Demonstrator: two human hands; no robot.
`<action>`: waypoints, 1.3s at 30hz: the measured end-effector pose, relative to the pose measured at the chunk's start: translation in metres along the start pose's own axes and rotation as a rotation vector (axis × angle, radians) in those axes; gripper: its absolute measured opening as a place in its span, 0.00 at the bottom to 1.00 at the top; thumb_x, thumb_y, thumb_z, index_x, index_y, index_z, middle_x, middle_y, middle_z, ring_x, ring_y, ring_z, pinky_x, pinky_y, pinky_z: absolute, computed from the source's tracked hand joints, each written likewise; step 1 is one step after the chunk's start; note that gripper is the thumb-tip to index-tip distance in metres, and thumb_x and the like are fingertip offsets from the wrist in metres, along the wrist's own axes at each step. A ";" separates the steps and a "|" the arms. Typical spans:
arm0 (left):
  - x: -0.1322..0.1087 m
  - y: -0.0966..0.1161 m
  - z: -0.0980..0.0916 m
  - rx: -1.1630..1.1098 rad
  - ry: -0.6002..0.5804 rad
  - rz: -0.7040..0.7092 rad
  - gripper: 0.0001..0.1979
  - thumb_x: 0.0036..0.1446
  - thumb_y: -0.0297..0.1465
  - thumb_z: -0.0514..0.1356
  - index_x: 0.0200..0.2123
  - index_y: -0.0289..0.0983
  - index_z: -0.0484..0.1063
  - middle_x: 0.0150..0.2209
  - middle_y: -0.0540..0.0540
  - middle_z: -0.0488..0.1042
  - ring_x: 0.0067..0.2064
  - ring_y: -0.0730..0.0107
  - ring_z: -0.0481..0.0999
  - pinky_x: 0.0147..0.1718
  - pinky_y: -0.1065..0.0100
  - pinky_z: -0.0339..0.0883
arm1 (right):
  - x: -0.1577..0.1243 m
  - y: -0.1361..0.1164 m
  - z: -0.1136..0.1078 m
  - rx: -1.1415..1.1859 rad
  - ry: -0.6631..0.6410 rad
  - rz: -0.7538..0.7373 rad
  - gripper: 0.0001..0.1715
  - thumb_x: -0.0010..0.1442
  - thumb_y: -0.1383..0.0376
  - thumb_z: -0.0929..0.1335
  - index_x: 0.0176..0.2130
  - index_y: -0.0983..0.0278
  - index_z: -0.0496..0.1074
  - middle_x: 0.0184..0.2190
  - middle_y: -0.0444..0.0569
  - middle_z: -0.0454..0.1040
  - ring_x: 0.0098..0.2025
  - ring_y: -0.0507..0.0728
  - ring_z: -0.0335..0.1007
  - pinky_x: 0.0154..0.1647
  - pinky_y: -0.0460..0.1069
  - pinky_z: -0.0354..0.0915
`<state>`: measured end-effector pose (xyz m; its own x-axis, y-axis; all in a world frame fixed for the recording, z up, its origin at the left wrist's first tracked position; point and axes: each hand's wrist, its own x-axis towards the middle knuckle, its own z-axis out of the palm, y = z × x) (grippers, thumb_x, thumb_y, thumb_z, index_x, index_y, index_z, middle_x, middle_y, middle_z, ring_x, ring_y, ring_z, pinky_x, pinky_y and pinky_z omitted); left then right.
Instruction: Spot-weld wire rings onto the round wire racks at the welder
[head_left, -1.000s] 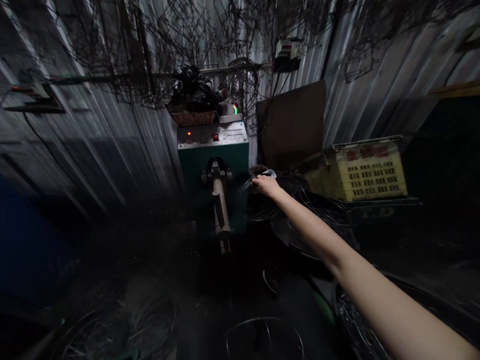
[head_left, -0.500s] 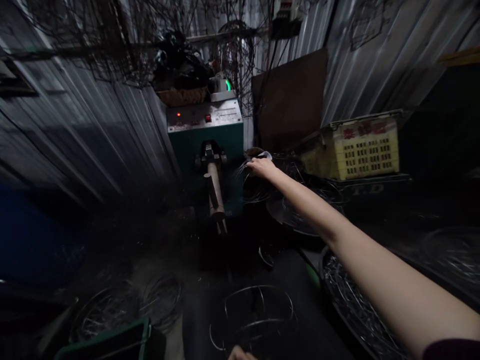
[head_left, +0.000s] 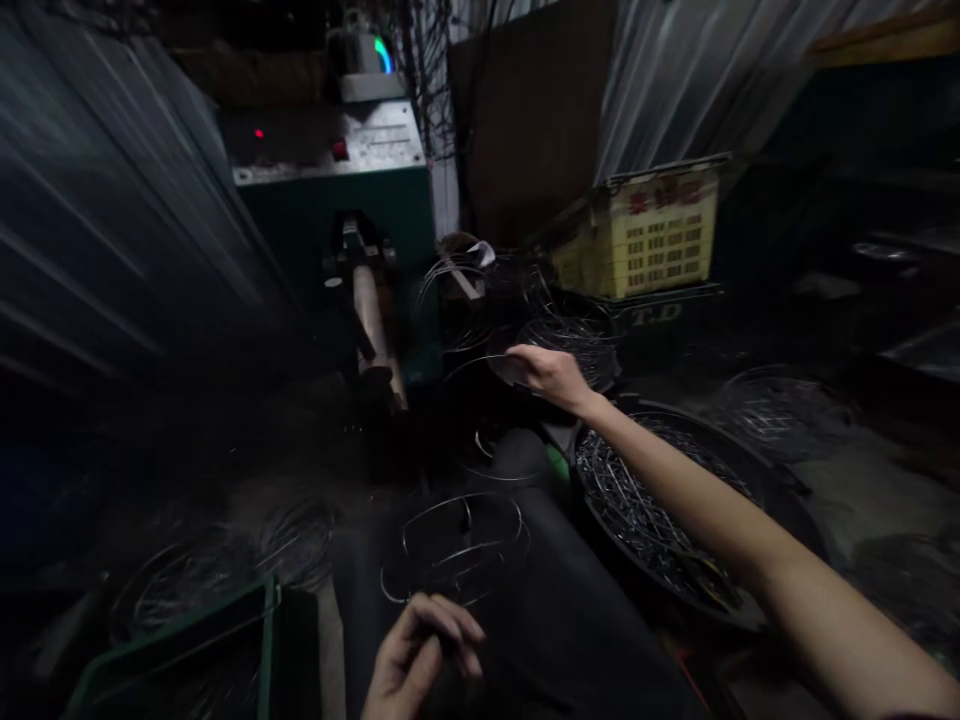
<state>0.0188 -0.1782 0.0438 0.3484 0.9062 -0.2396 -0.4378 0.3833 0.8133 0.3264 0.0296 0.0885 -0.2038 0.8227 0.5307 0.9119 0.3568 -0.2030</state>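
Observation:
My right hand (head_left: 551, 375) is closed, its fingertips pinching a thin wire hoop (head_left: 471, 364) that curves off to the left. Much of the hoop fades into the dark. My left hand (head_left: 424, 650) is low in the view with half-curled fingers and the thumb apart; I see nothing held in it. Just beyond its fingertips, a bent wire frame (head_left: 469, 552) lies on the dark cloth over my lap (head_left: 577, 590). Behind my right hand is a heap of wire rings (head_left: 574, 340).
A green machine (head_left: 337, 205) with a projecting arm (head_left: 369, 310) stands ahead. Under my right forearm sits a wide black basin (head_left: 645, 585) of wire pieces. A yellow crate (head_left: 664, 235) is at the back right. A green bin (head_left: 172, 640) stands at lower left.
My right hand has drawn back from the wires beside the machine, bringing a wire hoop nearer. My left hand has risen further into view. The camera has tilted down and turned right.

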 end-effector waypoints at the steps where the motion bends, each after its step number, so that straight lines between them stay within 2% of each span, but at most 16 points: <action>1: 0.002 0.007 -0.002 0.053 0.044 0.034 0.14 0.50 0.41 0.62 0.30 0.35 0.72 0.31 0.43 0.74 0.29 0.69 0.72 0.30 0.69 0.65 | -0.017 -0.001 -0.008 0.080 0.101 0.015 0.15 0.63 0.61 0.58 0.42 0.62 0.71 0.38 0.50 0.76 0.36 0.55 0.71 0.34 0.47 0.63; 5: 0.025 0.037 -0.003 0.376 0.352 0.236 0.17 0.56 0.39 0.57 0.47 0.39 0.69 0.47 0.42 0.72 0.46 0.63 0.72 0.42 0.67 0.67 | -0.052 -0.013 -0.060 0.248 0.459 0.182 0.11 0.61 0.60 0.63 0.38 0.61 0.72 0.31 0.48 0.73 0.26 0.53 0.65 0.28 0.50 0.61; 7: 0.042 0.047 0.005 0.502 0.397 0.359 0.23 0.56 0.38 0.57 0.55 0.44 0.61 0.57 0.44 0.64 0.58 0.62 0.63 0.53 0.64 0.60 | -0.057 -0.027 -0.080 0.400 0.599 0.297 0.10 0.60 0.59 0.64 0.38 0.60 0.71 0.30 0.46 0.70 0.23 0.51 0.60 0.25 0.49 0.58; 9: 0.053 0.050 0.018 0.543 0.359 0.434 0.30 0.55 0.38 0.59 0.60 0.47 0.54 0.62 0.46 0.57 0.62 0.64 0.56 0.58 0.63 0.53 | -0.062 -0.046 -0.085 0.626 0.703 0.386 0.09 0.59 0.58 0.65 0.38 0.59 0.70 0.27 0.44 0.66 0.21 0.50 0.55 0.21 0.48 0.55; 11: 0.054 0.046 0.033 0.486 0.290 0.435 0.28 0.58 0.38 0.56 0.60 0.46 0.52 0.59 0.44 0.62 0.57 0.66 0.64 0.56 0.63 0.57 | -0.070 -0.067 -0.073 0.805 0.765 0.468 0.08 0.58 0.58 0.66 0.36 0.59 0.68 0.24 0.41 0.62 0.19 0.49 0.53 0.19 0.47 0.54; 13: 0.044 0.033 0.043 0.367 0.219 0.410 0.22 0.62 0.39 0.49 0.58 0.42 0.56 0.46 0.43 0.73 0.42 0.70 0.74 0.46 0.64 0.66 | -0.084 -0.087 -0.049 0.924 0.784 0.577 0.08 0.57 0.58 0.67 0.35 0.60 0.66 0.19 0.38 0.58 0.17 0.48 0.50 0.18 0.45 0.53; 15: 0.030 0.016 0.047 0.241 0.205 0.410 0.19 0.63 0.40 0.46 0.53 0.39 0.60 0.34 0.46 0.75 0.30 0.73 0.74 0.34 0.68 0.68 | -0.102 -0.105 -0.022 1.059 0.739 0.697 0.09 0.56 0.59 0.67 0.34 0.61 0.63 0.15 0.34 0.54 0.16 0.47 0.48 0.16 0.43 0.51; 17: 0.015 0.001 0.043 0.147 0.286 0.429 0.17 0.63 0.41 0.46 0.49 0.39 0.63 0.24 0.51 0.71 0.23 0.77 0.69 0.23 0.74 0.63 | -0.119 -0.118 -0.001 1.182 0.658 0.781 0.10 0.57 0.58 0.66 0.35 0.61 0.62 0.14 0.33 0.52 0.15 0.46 0.46 0.15 0.41 0.50; 19: 0.001 -0.002 0.032 0.127 0.395 0.421 0.15 0.63 0.41 0.46 0.46 0.40 0.64 0.19 0.55 0.63 0.18 0.80 0.61 0.17 0.77 0.55 | -0.132 -0.124 0.008 1.190 0.494 0.794 0.12 0.57 0.57 0.66 0.39 0.61 0.63 0.17 0.34 0.57 0.16 0.46 0.52 0.16 0.41 0.54; 21: -0.012 0.010 0.018 0.247 0.417 0.380 0.15 0.63 0.40 0.46 0.46 0.39 0.65 0.16 0.57 0.57 0.17 0.81 0.56 0.17 0.78 0.52 | -0.136 -0.123 0.004 1.090 0.260 0.725 0.18 0.56 0.57 0.67 0.46 0.60 0.64 0.23 0.38 0.65 0.20 0.47 0.60 0.22 0.43 0.62; 25: -0.027 0.062 0.009 0.802 0.183 0.241 0.16 0.63 0.38 0.48 0.48 0.39 0.68 0.19 0.55 0.62 0.21 0.79 0.62 0.23 0.76 0.58 | -0.126 -0.117 -0.033 0.767 -0.104 0.341 0.27 0.56 0.60 0.68 0.55 0.57 0.63 0.33 0.44 0.72 0.29 0.51 0.69 0.32 0.48 0.68; 29: -0.018 0.088 0.028 1.130 -0.106 0.113 0.15 0.62 0.36 0.48 0.45 0.40 0.71 0.30 0.51 0.74 0.31 0.74 0.72 0.32 0.74 0.63 | -0.109 -0.142 -0.062 0.546 -0.412 -0.154 0.23 0.58 0.61 0.66 0.54 0.57 0.65 0.40 0.49 0.74 0.35 0.54 0.72 0.35 0.48 0.68; 32: -0.004 0.084 0.036 1.199 -0.200 0.162 0.13 0.60 0.36 0.52 0.43 0.40 0.71 0.35 0.50 0.76 0.35 0.71 0.74 0.36 0.72 0.65 | -0.103 -0.162 -0.061 0.539 -0.450 -0.304 0.20 0.61 0.62 0.64 0.53 0.58 0.66 0.40 0.49 0.75 0.37 0.54 0.73 0.36 0.47 0.68; 34: -0.002 0.081 0.029 1.217 -0.117 0.223 0.12 0.58 0.37 0.55 0.42 0.39 0.72 0.36 0.50 0.76 0.36 0.70 0.74 0.37 0.71 0.66 | -0.103 -0.162 -0.055 0.584 -0.375 -0.273 0.17 0.62 0.63 0.63 0.51 0.58 0.69 0.39 0.48 0.75 0.37 0.54 0.73 0.36 0.47 0.68; 37: -0.005 0.077 0.006 1.262 0.086 0.316 0.12 0.57 0.39 0.56 0.40 0.38 0.72 0.37 0.49 0.76 0.37 0.69 0.74 0.38 0.70 0.66 | -0.112 -0.144 -0.042 0.636 -0.268 -0.107 0.14 0.61 0.63 0.64 0.47 0.58 0.72 0.34 0.46 0.76 0.33 0.53 0.72 0.33 0.47 0.67; 39: -0.001 0.072 -0.010 1.311 0.151 0.379 0.12 0.58 0.37 0.56 0.39 0.38 0.73 0.37 0.48 0.76 0.38 0.70 0.74 0.39 0.70 0.66 | -0.124 -0.130 -0.031 0.652 -0.223 0.007 0.12 0.61 0.63 0.64 0.44 0.58 0.73 0.34 0.46 0.76 0.34 0.53 0.72 0.34 0.47 0.67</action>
<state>-0.0214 -0.1496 0.0975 0.2546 0.9594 0.1213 0.6410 -0.2613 0.7217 0.2438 -0.1323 0.0750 -0.3308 0.8727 0.3592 0.5270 0.4866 -0.6968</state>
